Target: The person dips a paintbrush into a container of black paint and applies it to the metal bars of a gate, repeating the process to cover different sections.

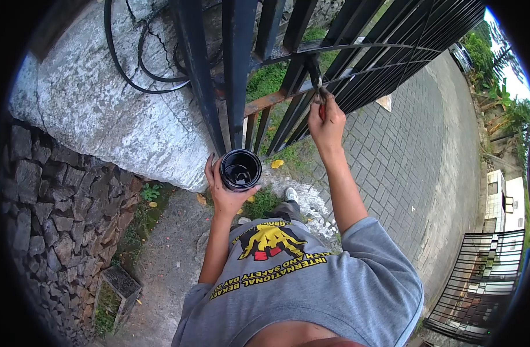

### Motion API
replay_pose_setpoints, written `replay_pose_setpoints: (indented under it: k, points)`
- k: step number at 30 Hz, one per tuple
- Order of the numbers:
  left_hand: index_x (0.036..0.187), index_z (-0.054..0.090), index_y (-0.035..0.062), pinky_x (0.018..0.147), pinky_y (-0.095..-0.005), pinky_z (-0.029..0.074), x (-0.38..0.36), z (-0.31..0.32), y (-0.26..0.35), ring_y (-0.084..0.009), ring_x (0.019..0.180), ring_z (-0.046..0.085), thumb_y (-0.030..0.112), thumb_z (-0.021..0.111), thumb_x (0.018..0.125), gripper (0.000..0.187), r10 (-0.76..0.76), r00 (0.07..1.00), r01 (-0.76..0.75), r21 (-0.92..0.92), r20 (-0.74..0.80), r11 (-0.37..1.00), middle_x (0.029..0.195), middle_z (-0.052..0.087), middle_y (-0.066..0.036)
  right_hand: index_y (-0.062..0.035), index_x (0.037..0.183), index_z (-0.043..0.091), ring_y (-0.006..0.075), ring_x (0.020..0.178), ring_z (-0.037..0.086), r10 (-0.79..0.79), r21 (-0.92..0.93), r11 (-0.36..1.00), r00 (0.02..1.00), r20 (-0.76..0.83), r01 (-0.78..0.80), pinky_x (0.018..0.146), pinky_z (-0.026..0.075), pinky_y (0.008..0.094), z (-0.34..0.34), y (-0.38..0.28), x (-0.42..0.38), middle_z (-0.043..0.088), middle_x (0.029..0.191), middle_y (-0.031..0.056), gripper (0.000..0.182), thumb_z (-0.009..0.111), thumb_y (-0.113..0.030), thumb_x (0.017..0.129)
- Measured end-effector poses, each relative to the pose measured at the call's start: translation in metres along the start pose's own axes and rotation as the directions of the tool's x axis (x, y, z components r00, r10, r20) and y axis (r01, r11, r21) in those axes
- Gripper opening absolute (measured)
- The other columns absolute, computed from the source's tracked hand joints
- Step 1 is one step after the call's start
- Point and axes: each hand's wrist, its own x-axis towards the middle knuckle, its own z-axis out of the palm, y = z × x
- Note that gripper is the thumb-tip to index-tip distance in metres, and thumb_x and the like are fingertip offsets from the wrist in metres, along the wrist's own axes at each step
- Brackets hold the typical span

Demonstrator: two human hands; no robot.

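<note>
My left hand [227, 194] is wrapped round a round can [240, 169] with dark, glossy liquid inside, held below the lower ends of the metal bars. In my right hand [327, 118] is a paintbrush [317, 78] with a reddish handle; its dark bristle end touches or nearly touches the black metal gate [299, 55]. The right hand is closed, higher and further right than the can. Part of a lower rail [263, 104] between the bars looks brown and unpainted or rusty. Dark smudges mark the fingers of both hands.
A pale concrete wall [114, 115] with a looped black cable [111, 58] stands at the left, above a stone wall [51, 202]. A concrete planter box [115, 295] is at lower left. Paved driveway [392, 150] runs right, towards another black gate [476, 283].
</note>
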Motion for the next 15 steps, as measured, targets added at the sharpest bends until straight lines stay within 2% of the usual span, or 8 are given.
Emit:
replay_pose_setpoints:
  k: [2, 3, 6, 10, 15]
  points:
    - [0.142, 0.048, 0.0021, 0.112, -0.0486, 0.049, 0.001, 0.0, -0.001, -0.0394, 0.14, 0.048, 0.038, 0.103, 0.054, 0.11, 0.001, 1.0, -0.001, -0.005, -0.019, 1.0, 0.155, 0.032, -0.025, 0.0073, 0.123, 0.066, 0.039, 0.083, 0.073, 0.032, 0.021, 0.999, 0.998, 0.047, -0.033, 0.068, 0.057, 0.0426, 0.002, 0.0, -0.009, 0.072, 0.096, 0.0245, 0.036, 0.068, -0.003, 0.089]
    - [0.142, 0.048, 0.002, 0.112, -0.0485, 0.049, 0.0, -0.001, 0.0, -0.0394, 0.139, 0.048, 0.038, 0.103, 0.054, 0.11, -0.001, 1.0, 0.001, 0.001, -0.024, 1.0, 0.155, 0.032, -0.025, 0.0073, 0.123, 0.066, 0.0393, 0.079, 0.073, -0.062, 0.027, 0.998, 0.996, 0.058, 0.061, 0.067, 0.057, 0.0431, 0.001, 0.006, -0.008, 0.072, 0.093, 0.024, 0.037, 0.069, -0.002, 0.088]
    - [0.142, 0.048, 0.0019, 0.111, -0.0487, 0.049, -0.001, -0.001, 0.001, -0.0395, 0.139, 0.048, 0.038, 0.103, 0.054, 0.11, -0.015, 1.0, 0.014, -0.013, -0.022, 1.0, 0.155, 0.033, -0.025, 0.0066, 0.122, 0.066, 0.0397, 0.077, 0.073, -0.192, 0.013, 0.981, 0.978, -0.078, 0.193, 0.065, 0.057, 0.0433, 0.002, 0.016, 0.009, 0.072, 0.091, 0.0235, 0.035, 0.07, -0.003, 0.088]
    - [0.142, 0.048, 0.002, 0.111, -0.0491, 0.049, -0.002, 0.0, 0.003, -0.0402, 0.139, 0.049, 0.041, 0.103, 0.053, 0.111, 0.012, 1.0, -0.011, 0.037, -0.012, 0.999, 0.155, 0.033, -0.026, 0.005, 0.12, 0.067, 0.0398, 0.078, 0.072, 0.019, -0.065, 0.998, 1.0, 0.012, -0.018, 0.067, 0.057, 0.0437, -0.003, -0.001, -0.004, 0.072, 0.091, 0.023, 0.03, 0.068, -0.002, 0.09]
    - [0.143, 0.048, 0.0025, 0.11, -0.0501, 0.049, -0.006, 0.001, 0.002, -0.0414, 0.14, 0.048, 0.043, 0.102, 0.053, 0.112, 0.0, 1.0, 0.0, 0.003, -0.03, 1.0, 0.155, 0.034, -0.027, 0.0033, 0.114, 0.068, 0.0433, 0.077, 0.071, -0.045, 0.091, 0.995, 0.998, 0.041, 0.041, 0.065, 0.055, 0.0446, 0.004, 0.017, 0.006, 0.071, 0.089, 0.0244, 0.025, 0.067, -0.006, 0.091]
